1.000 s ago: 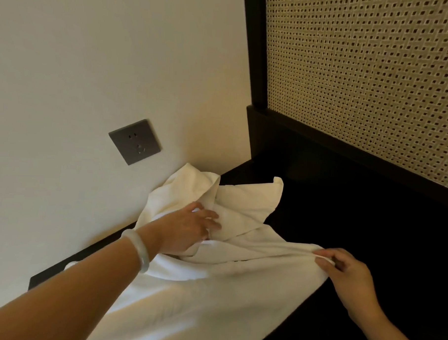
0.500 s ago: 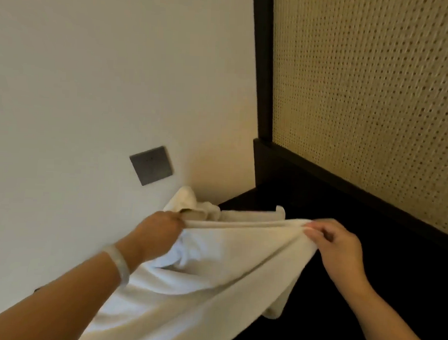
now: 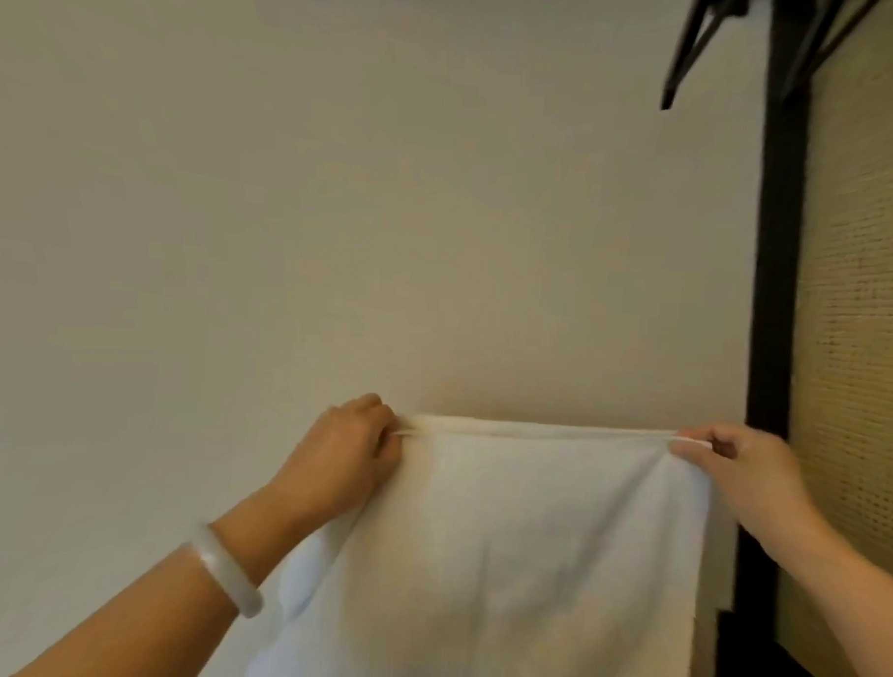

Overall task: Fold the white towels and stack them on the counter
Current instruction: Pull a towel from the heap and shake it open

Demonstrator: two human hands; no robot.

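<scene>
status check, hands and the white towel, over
Left hand grips white cloth towel at its top left corner, right hand the top right. Towel spread, hanging before the cream wall. Nothing in the way; counter out of view.

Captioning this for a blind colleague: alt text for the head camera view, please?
The left hand and right hand hold a white towel up by its top corners, its edge stretched taut before a cream wall. A pale bangle circles the left wrist; a dark post and cane panel stand at the right.
</scene>
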